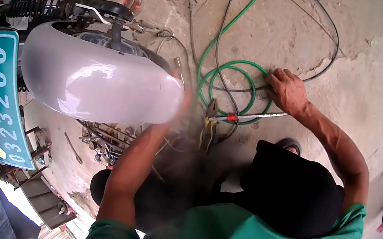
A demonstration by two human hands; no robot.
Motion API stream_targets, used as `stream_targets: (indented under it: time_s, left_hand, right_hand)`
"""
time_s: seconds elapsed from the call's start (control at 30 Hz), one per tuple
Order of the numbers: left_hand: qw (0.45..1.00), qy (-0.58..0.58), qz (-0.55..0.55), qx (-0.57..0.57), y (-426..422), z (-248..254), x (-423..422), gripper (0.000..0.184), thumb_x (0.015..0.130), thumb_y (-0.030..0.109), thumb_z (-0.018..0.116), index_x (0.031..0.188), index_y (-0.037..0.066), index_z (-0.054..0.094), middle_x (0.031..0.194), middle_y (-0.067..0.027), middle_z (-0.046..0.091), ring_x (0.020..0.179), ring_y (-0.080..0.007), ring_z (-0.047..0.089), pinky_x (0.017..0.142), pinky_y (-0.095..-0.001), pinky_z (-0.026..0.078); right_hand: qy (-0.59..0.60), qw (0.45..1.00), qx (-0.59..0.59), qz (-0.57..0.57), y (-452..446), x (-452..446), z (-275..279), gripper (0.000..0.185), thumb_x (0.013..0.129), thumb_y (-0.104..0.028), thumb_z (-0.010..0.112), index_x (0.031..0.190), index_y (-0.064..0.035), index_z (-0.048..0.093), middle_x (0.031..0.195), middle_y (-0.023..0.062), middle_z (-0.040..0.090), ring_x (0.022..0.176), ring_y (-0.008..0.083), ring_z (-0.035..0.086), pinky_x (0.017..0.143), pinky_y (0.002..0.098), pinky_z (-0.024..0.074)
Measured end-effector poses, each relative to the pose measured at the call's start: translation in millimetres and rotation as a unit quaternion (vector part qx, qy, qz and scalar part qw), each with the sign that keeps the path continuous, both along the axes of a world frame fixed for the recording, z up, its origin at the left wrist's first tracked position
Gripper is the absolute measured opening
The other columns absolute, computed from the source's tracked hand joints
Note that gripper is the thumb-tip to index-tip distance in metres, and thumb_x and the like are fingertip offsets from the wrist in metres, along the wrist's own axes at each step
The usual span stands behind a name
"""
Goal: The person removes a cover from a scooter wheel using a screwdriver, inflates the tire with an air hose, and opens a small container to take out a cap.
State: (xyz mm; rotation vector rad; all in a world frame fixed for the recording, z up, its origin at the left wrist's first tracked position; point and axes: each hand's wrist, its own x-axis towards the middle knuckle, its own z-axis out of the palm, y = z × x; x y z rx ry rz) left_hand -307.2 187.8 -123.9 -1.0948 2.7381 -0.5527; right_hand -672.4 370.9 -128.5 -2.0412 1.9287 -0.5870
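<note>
Lying nr R hand (287,89), grn hose (205,56), fender (105,85) part-hiding L hand (185,100)

Passage exists over the floor (380,96) right of the right hand (287,91). Leftward, green hose coils (254,96) and pliers (212,111) obstruct travel; beyond these, the pale fender (100,83) blocks the way.

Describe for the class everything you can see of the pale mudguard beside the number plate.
The mudguard is a smooth, glossy, pale pinkish-grey shell, apparently painted metal or plastic, with bright reflections across its middle. It curves outward and its rounded end points to picture right. What looks like a dark tyre shows along its upper edge; the green number plate stands to its left. The left grip is at its rounded end, mostly hidden behind it, so contact cannot be confirmed.
</note>
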Motion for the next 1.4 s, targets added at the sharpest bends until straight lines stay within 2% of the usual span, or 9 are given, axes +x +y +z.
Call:
stream_targets:
  time_s: [0.07,0.13,0.47,0.73,0.87,1.07,1.23,1.33,1.4]
  left_hand:
    - [0.967,-0.081,-0.129,-0.206,-3.5,-24.7,34.4,0.033,0.094,0.014,0.066,0.124,0.0,0.069,0.103,-0.0113,0.072,0.089,-0.0217,0.07,0.077,-0.0372,0.059]
    - [0.981,-0.031,-0.115,-0.153,-3.9,-4.7,34.2,0.04,0.091,0.018,0.067,0.127,0.001,0.063,0.113,-0.0182,0.069,0.101,-0.0307,0.067,0.088,-0.0439,0.055]
    - [0.972,0.181,0.022,0.146,-6.5,22.6,30.6,0.034,0.091,0.016,0.067,0.122,0.001,0.066,0.111,-0.0178,0.07,0.101,-0.0319,0.068,0.087,-0.0445,0.055]
    - [0.952,0.245,0.059,0.175,-7.1,27.9,43.5,0.03,0.091,0.015,0.067,0.117,0.002,0.068,0.109,-0.0175,0.071,0.102,-0.0329,0.068,0.086,-0.045,0.054]
    - [0.952,0.263,0.078,0.136,-3.1,29.6,73.8,0.028,0.091,0.015,0.067,0.115,0.002,0.07,0.109,-0.0174,0.072,0.102,-0.0334,0.069,0.086,-0.0452,0.054]
    - [0.95,0.275,0.1,0.106,3.5,26.7,95.7,0.025,0.091,0.014,0.068,0.112,0.002,0.071,0.107,-0.0172,0.073,0.102,-0.0342,0.069,0.085,-0.0456,0.054]
    - [0.951,0.266,0.118,0.104,26.5,35.3,105.7,0.025,0.091,0.013,0.069,0.113,0.002,0.072,0.11,-0.0175,0.073,0.106,-0.0352,0.069,0.087,-0.0459,0.054]
    - [0.99,-0.027,0.13,0.047,36.4,49.2,114.7,0.028,0.09,0.012,0.071,0.116,0.0,0.071,0.113,-0.019,0.074,0.109,-0.0379,0.068,0.091,-0.0474,0.053]
    - [0.968,0.1,0.22,0.07,35.7,54.9,128.0,0.029,0.09,0.011,0.071,0.116,-0.002,0.07,0.113,-0.0185,0.074,0.108,-0.038,0.068,0.092,-0.0482,0.053]
  right_hand:
    - [0.03,0.999,-0.015,0.026,3.1,2.8,-6.1,0.028,0.079,-0.016,0.075,0.101,-0.0084,0.06,0.095,0.0105,0.058,0.094,0.0332,0.062,0.077,0.0447,0.0517]
    - [0.052,0.998,-0.029,0.036,-1.1,-2.1,5.1,0.025,0.081,-0.015,0.075,0.1,-0.0081,0.059,0.091,0.0102,0.06,0.09,0.0328,0.063,0.076,0.0441,0.0512]
    - [-0.092,0.954,-0.108,-0.262,-20.0,-89.9,62.0,0.022,0.101,-0.027,0.067,0.106,-0.0059,0.064,0.091,0.0122,0.071,0.079,0.0317,0.07,0.07,0.0401,0.0539]
    - [-0.026,0.898,-0.027,-0.438,-12.0,-241.7,-12.9,0.044,0.1,-0.051,0.064,0.122,-0.0134,0.072,0.103,0.0099,0.077,0.101,0.0257,0.073,0.089,0.0369,0.0541]
    - [0.092,0.942,-0.081,-0.313,-19.5,-213.7,1.9,0.032,0.1,-0.035,0.066,0.124,-0.0139,0.071,0.119,0.0114,0.074,0.111,0.0306,0.07,0.094,0.0397,0.0542]
    - [-0.133,0.982,-0.125,0.055,-65.7,7.8,86.9,0.031,0.087,-0.006,0.07,0.118,-0.0052,0.067,0.114,0.0142,0.069,0.104,0.0387,0.066,0.09,0.0446,0.0541]
    - [-0.083,0.947,-0.072,0.3,-82.9,136.5,15.1,0.033,0.081,-0.016,0.067,0.112,-0.007,0.071,0.115,0.0096,0.067,0.113,0.0282,0.062,0.103,0.0423,0.048]
    - [0.045,0.95,-0.055,0.303,-69.3,165.5,-1.6,0.03,0.08,-0.022,0.068,0.107,-0.0116,0.073,0.114,0.0075,0.068,0.115,0.025,0.06,0.102,0.0419,0.0461]
    - [0.08,0.958,-0.032,0.272,-61.6,171.0,2.7,0.027,0.081,-0.025,0.068,0.105,-0.0139,0.074,0.113,0.006,0.068,0.116,0.0242,0.059,0.103,0.0426,0.044]
